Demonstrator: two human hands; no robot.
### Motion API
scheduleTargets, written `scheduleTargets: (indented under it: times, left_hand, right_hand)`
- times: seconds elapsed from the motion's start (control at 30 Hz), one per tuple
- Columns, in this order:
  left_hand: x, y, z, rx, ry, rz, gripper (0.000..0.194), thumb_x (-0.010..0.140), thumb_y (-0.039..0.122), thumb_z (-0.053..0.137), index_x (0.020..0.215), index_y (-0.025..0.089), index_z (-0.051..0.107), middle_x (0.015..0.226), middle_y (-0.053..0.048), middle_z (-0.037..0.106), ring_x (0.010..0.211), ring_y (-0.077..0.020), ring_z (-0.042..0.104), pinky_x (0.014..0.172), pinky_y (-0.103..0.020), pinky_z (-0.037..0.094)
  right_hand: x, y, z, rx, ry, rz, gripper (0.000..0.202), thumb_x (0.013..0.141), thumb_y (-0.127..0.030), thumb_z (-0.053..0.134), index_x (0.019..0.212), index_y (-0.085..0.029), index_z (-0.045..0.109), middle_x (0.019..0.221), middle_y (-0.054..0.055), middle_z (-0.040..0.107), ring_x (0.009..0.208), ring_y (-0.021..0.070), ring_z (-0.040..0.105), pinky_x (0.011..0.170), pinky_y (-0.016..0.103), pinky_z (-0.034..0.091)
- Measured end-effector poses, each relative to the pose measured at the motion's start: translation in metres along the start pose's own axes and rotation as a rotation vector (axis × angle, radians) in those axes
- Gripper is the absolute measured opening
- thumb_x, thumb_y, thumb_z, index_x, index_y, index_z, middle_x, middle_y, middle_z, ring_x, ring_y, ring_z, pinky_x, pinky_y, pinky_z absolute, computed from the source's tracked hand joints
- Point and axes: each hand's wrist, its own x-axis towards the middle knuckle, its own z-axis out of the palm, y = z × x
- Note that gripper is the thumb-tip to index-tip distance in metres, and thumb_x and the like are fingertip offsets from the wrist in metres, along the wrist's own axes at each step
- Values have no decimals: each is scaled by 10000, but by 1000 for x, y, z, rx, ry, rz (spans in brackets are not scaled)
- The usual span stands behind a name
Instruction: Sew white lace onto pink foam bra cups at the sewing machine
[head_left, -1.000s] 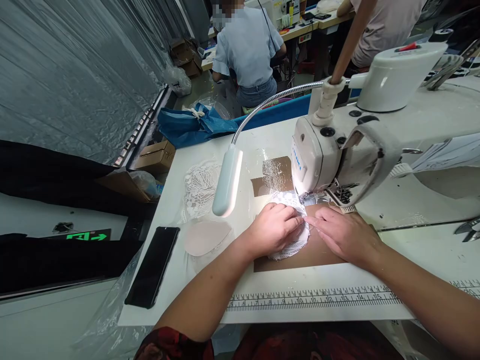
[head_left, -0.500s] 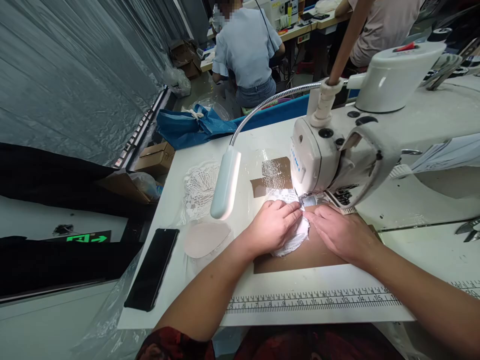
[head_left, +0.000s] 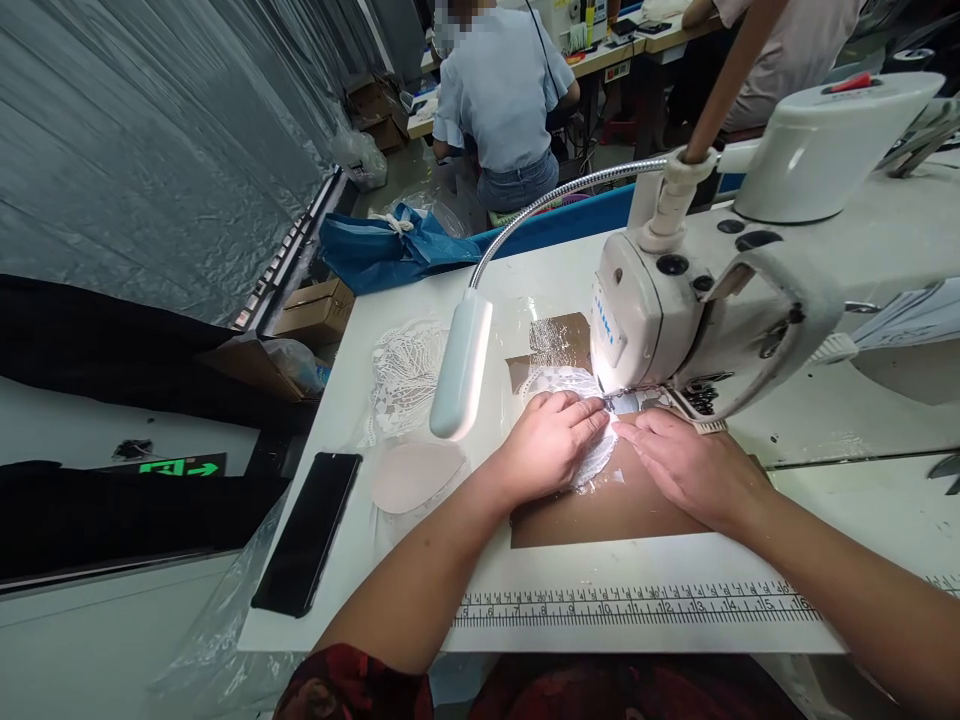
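A rounded piece of white lace fabric lies under the needle area of the white sewing machine. My left hand rests on top of the lace, its fingers close together and pressing it down near the presser foot. At the right edge of the fabric, the bent fingers of my right hand hold it with the fingertips. The fingertips of both hands nearly meet just in front of the needle. My left hand covers part of the lace, and the needle itself is too small to make out.
A lamp on a bendable neck hangs left of the machine. On the table are another lace piece, a pale rounded piece, a black phone and a printed ruler strip. A seated person is beyond.
The lace has shifted away from me under the machine, so more shows beyond my left hand and less on the near side. The whole view has swung slightly left.
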Motion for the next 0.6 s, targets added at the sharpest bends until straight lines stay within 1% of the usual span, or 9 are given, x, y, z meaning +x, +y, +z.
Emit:
scheduleTargets:
  times: [0.23, 0.33, 0.47, 0.6]
  left_hand:
    - [3, 0, 1, 19, 52, -80, 381, 974, 260, 396, 1296, 140, 560, 1335, -100, 590, 1035, -253, 526, 875, -414, 434]
    - [4, 2, -2, -3, 54, -123, 389, 951, 277, 428, 1292, 144, 560, 1328, -98, 590, 1031, -254, 527, 885, -418, 435]
    - [4, 2, -4, -28, 42, -194, 420, 924, 336, 452, 1284, 152, 563, 1384, -106, 540, 1042, -272, 529, 898, -442, 434]
    - [3, 1, -4, -36, 37, -245, 493, 902, 390, 475, 1324, 141, 532, 1431, -122, 492, 1091, -301, 509, 930, -471, 426]
  right_hand:
    - [4, -1, 0, -16, -2, 16, 412, 865, -124, 426, 1186, -196, 673, 825, 36, 704, 626, 154, 590, 499, 284, 343]
    - [3, 0, 2, -5, -14, 21, 409, 876, -127, 422, 1200, -200, 660, 867, 28, 710, 671, 157, 611, 510, 277, 366]
    - [0, 0, 4, 21, 12, 26, 391, 902, -146, 408, 1203, -207, 651, 937, 31, 711, 735, 160, 622, 579, 275, 418]
    - [1, -1, 4, 34, 21, 34, 376, 914, -168, 401, 1189, -206, 654, 938, 45, 707, 731, 167, 615, 633, 297, 442]
